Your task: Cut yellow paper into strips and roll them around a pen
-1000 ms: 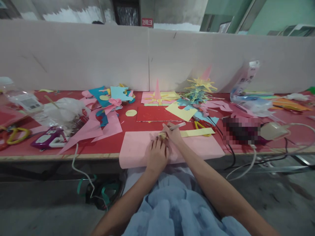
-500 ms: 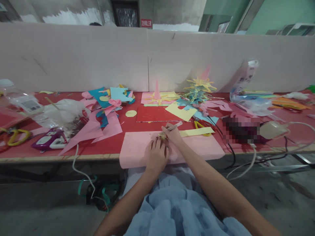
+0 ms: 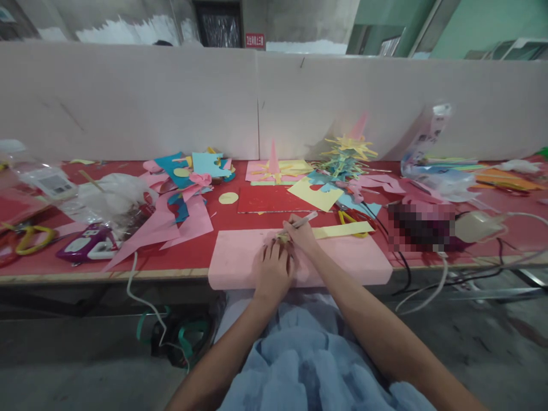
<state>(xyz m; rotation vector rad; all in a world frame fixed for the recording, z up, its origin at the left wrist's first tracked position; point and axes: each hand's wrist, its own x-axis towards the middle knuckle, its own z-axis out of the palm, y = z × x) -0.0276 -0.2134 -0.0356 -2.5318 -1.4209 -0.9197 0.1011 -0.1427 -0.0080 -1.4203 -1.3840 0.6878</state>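
Observation:
A large pink paper sheet point(image 3: 240, 257) lies at the table's front edge and bends down over it. My right hand point(image 3: 301, 235) is closed around a pale pen point(image 3: 309, 218), whose lower end is down near the paper by my left fingertips. Flat on the pink sheet, my left hand point(image 3: 275, 265) rests with its fingers stretched out. Under and between the two hands shows a small bit of yellow paper, partly hidden. A yellow paper strip point(image 3: 342, 229) runs right from behind my right hand.
Yellow-handled scissors point(image 3: 347, 218) and a cut yellow sheet point(image 3: 314, 194) lie beyond the strip. A layered paper tree point(image 3: 349, 154) stands at the back. Pink paper scraps point(image 3: 188, 220), a purple device point(image 3: 88, 242) and a plastic bottle point(image 3: 38, 174) are left. Cables point(image 3: 402, 262) hang right.
My hands and the pen stay in nearly the same place. The pink sheet's front overhang looks slightly higher, and the view has shifted a little.

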